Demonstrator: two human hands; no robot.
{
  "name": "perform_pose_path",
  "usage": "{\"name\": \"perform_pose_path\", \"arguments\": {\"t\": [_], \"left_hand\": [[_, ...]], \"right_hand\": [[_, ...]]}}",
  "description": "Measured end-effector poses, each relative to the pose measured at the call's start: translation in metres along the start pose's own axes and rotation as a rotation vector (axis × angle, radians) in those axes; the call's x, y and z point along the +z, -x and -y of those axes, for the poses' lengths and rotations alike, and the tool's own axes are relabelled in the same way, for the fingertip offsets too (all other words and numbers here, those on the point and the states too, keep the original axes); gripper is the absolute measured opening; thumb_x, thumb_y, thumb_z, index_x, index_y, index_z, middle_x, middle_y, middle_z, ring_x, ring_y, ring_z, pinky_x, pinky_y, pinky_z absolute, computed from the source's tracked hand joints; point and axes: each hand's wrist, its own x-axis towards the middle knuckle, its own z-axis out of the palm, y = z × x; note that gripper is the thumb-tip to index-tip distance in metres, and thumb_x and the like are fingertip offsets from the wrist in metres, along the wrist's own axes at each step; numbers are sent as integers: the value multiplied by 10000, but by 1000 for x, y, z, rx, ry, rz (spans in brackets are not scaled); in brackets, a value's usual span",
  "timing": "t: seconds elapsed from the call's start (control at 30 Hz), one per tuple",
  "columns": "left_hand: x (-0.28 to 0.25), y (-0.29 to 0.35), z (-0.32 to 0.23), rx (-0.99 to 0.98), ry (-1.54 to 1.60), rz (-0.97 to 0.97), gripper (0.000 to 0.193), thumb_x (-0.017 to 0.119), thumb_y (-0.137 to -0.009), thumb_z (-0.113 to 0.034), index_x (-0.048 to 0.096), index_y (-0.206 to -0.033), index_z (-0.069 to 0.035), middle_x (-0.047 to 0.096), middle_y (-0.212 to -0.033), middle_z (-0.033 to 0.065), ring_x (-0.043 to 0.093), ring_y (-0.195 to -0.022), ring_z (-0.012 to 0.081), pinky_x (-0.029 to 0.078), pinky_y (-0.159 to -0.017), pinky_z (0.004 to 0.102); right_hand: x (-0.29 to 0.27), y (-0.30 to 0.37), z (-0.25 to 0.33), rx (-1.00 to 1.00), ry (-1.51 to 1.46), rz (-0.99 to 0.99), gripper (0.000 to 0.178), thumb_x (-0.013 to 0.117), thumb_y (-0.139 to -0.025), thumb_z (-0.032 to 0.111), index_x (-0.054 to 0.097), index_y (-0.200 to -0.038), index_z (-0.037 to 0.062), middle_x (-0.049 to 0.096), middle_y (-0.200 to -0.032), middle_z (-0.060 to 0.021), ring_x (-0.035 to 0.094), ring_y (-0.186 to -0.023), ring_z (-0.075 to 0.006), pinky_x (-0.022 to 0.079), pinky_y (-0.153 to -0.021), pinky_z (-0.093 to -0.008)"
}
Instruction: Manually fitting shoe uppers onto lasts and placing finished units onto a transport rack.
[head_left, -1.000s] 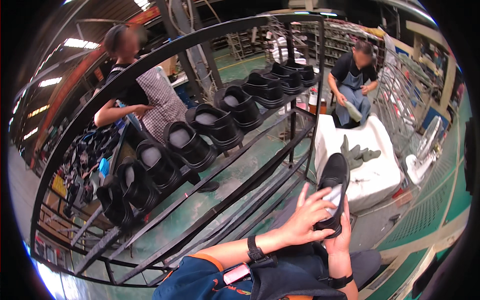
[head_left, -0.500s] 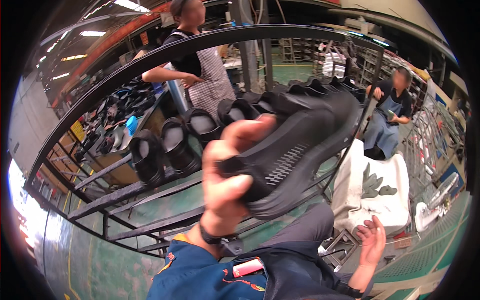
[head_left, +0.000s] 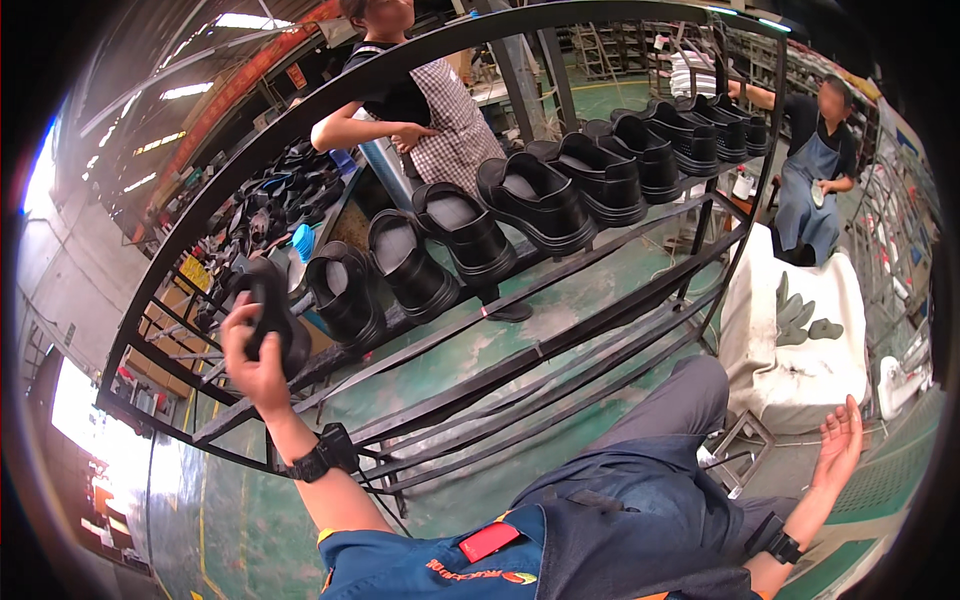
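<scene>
My left hand (head_left: 252, 358) is closed round the heel end of a black shoe (head_left: 274, 312) at the left end of the rack's top bars. Whether that shoe rests on the bars or hangs just above them, I cannot tell. Beside it, a row of black shoes (head_left: 540, 208) runs along the rack (head_left: 436, 405) to the far right, openings up and heels toward me. At the right, my right hand (head_left: 840, 447) is held out with its fingers apart and nothing in it, near a cloth-covered stand.
The off-white cloth-covered stand (head_left: 745, 340) has grey-green gloves (head_left: 795, 318) lying on it. Beyond the rack stands a person in a checked apron (head_left: 455, 120); another person in a blue apron (head_left: 812, 190) sits at the right. A table piled with dark shoe parts (head_left: 285, 195) is behind at left.
My left hand has carried the shoe from the middle, close to me, leftward to the rack's left end. My view has shifted, and my right hand stays open at the right.
</scene>
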Motion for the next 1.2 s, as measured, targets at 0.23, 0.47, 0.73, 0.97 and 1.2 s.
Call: {"name": "perform_pose_path", "arguments": {"t": [0.23, 0.47, 0.73, 0.97, 1.2], "left_hand": [[-4, 44, 65, -192, 410, -12, 227, 598, -772, -184, 462, -815, -8, 608, -1156, 198, 560, -1178, 310, 355, -1067, 420], [17, 57, 34, 50, -151, -318, 472, 442, -909, -203, 487, -1305, 50, 485, -1368, 222, 478, -1280, 347, 330, -1113, 445], [156, 54, -125, 416, 319, 66, 241, 618, -810, -185, 658, -996, -38, 659, -1110, 180, 644, -1023, 346, 479, -973, 519], [298, 138, -191, 170, 898, 733, 110, 628, -834, -60, 681, -924, -27, 702, -939, 113, 684, -801, 253, 538, -708, 352], [364, 272, -247, 79, 854, 1142, 183, 615, -875, -207, 678, -969, -64, 630, -928, 99, 640, -860, 295, 517, -735, 385]], "right_hand": [[33, 15, -18, 105, 64, 122, 436, 542, -984, 281, 543, -1317, -1, 620, -971, -39, 616, -802, -126, 513, -683, -254], [48, 29, -12, 137, 154, 118, 389, 555, -972, 251, 575, -1256, -14, 632, -899, -53, 628, -740, -143, 514, -624, -250], [68, 26, -2, 132, 189, 139, 350, 559, -955, 230, 594, -1211, -6, 636, -870, -60, 631, -704, -143, 520, -617, -263], [78, 34, 1, 144, 146, 178, 306, 563, -938, 189, 621, -1154, -20, 658, -868, -96, 658, -692, -182, 533, -630, -284], [83, 10, 58, 24, 235, 227, 319, 559, -947, 189, 605, -1166, -37, 651, -890, -105, 660, -711, -188, 542, -648, -293]]}}
